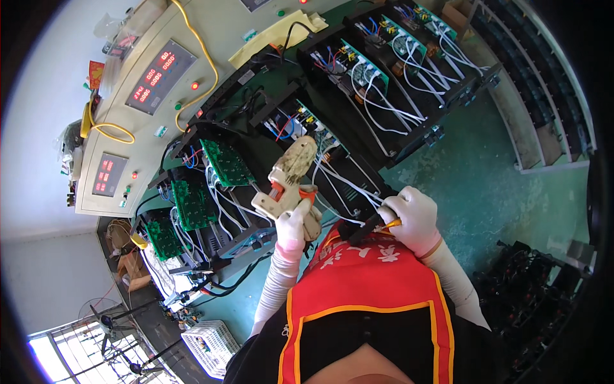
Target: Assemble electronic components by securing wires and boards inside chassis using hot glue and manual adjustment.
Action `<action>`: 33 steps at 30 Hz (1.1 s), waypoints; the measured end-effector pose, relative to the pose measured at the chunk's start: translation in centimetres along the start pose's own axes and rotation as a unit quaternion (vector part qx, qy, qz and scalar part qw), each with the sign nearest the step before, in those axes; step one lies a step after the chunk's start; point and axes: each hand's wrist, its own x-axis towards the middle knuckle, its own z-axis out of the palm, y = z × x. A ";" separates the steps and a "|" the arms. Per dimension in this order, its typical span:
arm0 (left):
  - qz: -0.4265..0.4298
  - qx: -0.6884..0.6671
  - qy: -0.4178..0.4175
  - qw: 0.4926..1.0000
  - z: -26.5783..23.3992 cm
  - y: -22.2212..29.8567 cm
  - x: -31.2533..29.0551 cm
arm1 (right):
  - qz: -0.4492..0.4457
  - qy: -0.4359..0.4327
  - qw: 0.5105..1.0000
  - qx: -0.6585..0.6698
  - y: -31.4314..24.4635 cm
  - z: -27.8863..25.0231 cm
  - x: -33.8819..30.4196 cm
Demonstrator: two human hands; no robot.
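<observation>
My left hand (pixel 293 232), in a white glove, grips a cream glue gun (pixel 288 179) with an orange trigger, its nozzle pointing up and away over an open black chassis (pixel 348 169) with white wires. My right hand (pixel 412 214), also gloved in white, rests on the near corner of that chassis and pinches a small orange-tipped tool (pixel 390 224) beside the white wires. A red apron with orange trim (pixel 371 288) covers my chest below both hands.
A row of open black units with green circuit boards (pixel 224 160) runs across the green bench (pixel 492 166). Beige test consoles with red digit displays (pixel 157 77) stand behind. A yellow cable (pixel 192 38) loops over them. A white crate (pixel 208 345) sits low, black wire bundles (pixel 531 294) at right.
</observation>
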 end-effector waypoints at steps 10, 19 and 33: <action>0.019 0.008 -0.022 1.000 -0.1 -0.3 1.0 | 0.004 0.002 1.000 -0.002 0.0 0.0 0.0; 0.008 0.000 -0.019 1.000 -0.2 -0.4 1.4 | 0.005 -0.026 0.999 -0.022 0.1 -0.2 -0.1; 0.038 0.034 0.012 0.999 0.2 -0.3 1.2 | 0.000 -0.019 1.000 -0.025 0.1 -0.3 0.0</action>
